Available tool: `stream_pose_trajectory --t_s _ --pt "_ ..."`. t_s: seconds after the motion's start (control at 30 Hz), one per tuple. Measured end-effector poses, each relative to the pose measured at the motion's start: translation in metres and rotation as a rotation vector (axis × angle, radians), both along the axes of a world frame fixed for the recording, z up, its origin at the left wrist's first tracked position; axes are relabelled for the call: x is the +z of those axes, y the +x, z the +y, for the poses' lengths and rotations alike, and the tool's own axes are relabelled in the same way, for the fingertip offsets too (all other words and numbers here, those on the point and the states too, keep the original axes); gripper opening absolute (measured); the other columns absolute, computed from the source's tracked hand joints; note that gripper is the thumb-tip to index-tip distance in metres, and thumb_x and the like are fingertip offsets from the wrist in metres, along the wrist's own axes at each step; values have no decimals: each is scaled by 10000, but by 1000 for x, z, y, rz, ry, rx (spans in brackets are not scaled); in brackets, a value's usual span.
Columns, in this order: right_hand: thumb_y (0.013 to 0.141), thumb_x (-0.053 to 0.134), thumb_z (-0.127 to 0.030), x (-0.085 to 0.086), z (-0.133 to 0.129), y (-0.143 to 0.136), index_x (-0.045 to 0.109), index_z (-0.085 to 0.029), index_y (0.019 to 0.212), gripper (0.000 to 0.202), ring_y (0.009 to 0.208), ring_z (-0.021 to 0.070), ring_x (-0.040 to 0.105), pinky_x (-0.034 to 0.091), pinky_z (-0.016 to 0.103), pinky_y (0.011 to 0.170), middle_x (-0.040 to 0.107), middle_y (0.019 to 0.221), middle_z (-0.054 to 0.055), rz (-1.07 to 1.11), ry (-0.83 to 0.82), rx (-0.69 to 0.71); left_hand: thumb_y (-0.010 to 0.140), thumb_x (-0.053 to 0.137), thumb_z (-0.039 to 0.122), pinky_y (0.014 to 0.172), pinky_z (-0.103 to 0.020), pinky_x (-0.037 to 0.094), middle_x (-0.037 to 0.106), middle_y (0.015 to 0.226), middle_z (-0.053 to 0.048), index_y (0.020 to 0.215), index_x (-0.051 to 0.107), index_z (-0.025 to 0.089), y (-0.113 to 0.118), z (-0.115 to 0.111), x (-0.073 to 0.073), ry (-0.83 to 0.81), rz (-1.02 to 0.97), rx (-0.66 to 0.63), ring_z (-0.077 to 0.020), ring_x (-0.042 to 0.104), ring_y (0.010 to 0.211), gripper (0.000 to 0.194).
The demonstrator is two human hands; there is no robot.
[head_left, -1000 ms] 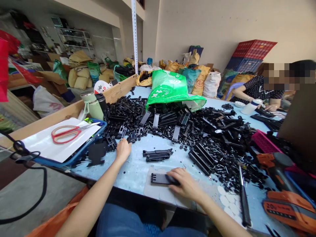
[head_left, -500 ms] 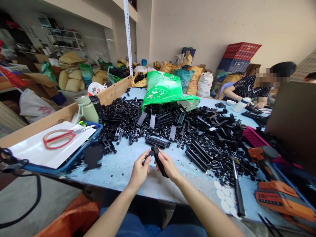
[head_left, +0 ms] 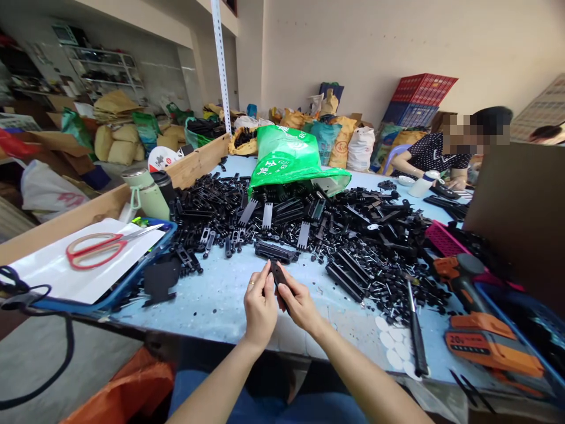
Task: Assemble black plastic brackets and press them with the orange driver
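A single camera worn on the person's head gives the view, looking forward and down across the desk [head_left: 203,324] from its near edge. It is close to the work: the forearms [head_left: 232,377] rise from the bottom of the frame, and the left hand [head_left: 260,309] and right hand [head_left: 304,303] sit near the lens at lower middle. The field is wide, taking in scissors [head_left: 99,250] at left, a cordless power tool [head_left: 489,341] at lower right and the distant back wall [head_left: 353,53] along the top.

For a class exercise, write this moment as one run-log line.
right hand: gripping long black plastic piece | left hand: fingertips at its far end | beyond: glossy green plastic bag
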State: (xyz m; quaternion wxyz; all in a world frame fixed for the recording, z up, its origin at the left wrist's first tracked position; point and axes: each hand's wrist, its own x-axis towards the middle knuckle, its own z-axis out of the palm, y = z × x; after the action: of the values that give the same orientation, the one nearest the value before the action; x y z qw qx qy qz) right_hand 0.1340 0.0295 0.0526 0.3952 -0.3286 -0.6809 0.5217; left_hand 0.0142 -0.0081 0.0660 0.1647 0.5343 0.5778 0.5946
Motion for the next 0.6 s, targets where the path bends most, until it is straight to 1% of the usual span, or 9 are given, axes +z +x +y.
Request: stream_pose_trajectory --t_s 0.07,0.13,0.23,0.33,0.4,0.43,0.5,0.57,0.6 --pt "907 417 -391 1 -7 -4 308 -250 1393 517 511 74 434 425 236 511 512 702 -14 15 42 -13 914 381 278 824 -318 470 606 1025 -107 1198 543 165 3 1 6 32 -11 -7 -189 576 955 346" --pt "912 411 -387 3 -11 -5 292 -259 1398 517 520 72 439 430 238 522 534 751 -2 18 79 -40 912 386 281 836 -320 468 609 1045 -103 1192 547 176 0 3 10 47 1 -51 -190 573 972 341" --pt "918 393 -404 1 -14 -2 263 -254 1408 529 526 70 440 440 239 536 565 830 18 -11 88 -57 903 395 323 870 -346 457 604 1103 -101 1173 558 188 -4 5 7 14 8 -131 -203 570 997 344" --pt "929 345 -433 -6 -11 8 265 -251 1408 518 557 86 485 463 257 582 597 896 34 -182 81 23 896 371 407 735 -339 512 619 1047 -111 1201 511 165 -2 1 -14 -199 -142 -156 -183 625 791 414" --pt "923 350 -453 -9 -1 23 330 -260 1382 499 700 127 554 474 293 700 602 983 51 -384 167 52 893 347 442 622 -329 525 632 944 -107 1276 413 132 0 -6 -34 -380 -244 -159 -173 626 659 498" --pt "914 367 -462 -8 8 34 380 -260 1357 487 798 151 566 463 312 766 594 1033 60 -494 231 34 886 358 442 613 -339 525 631 916 -107 1308 365 118 0 -10 -42 -449 -220 -160 -185 630 660 532" --pt "894 411 -467 -2 33 62 481 -260 1283 447 955 186 541 428 326 851 570 1112 65 -707 338 -96 861 419 391 705 -395 515 609 987 -134 1343 317 117 -2 -17 -53 -492 6 -147 -240 629 819 563" --pt "885 438 -437 9 66 96 539 -257 1215 389 1023 194 508 411 318 874 556 1147 62 -884 354 -339 823 474 274 870 -464 439 538 1161 -151 1332 361 172 -4 -19 -54 -411 360 -184 -291 528 1071 531" --pt "881 453 -416 17 83 114 548 -257 1194 363 1055 195 486 395 316 894 549 1161 61 -959 331 -490 802 487 216 939 -489 378 498 1232 -136 1312 398 211 -4 -16 -51 -344 524 -251 -301 448 1166 518"
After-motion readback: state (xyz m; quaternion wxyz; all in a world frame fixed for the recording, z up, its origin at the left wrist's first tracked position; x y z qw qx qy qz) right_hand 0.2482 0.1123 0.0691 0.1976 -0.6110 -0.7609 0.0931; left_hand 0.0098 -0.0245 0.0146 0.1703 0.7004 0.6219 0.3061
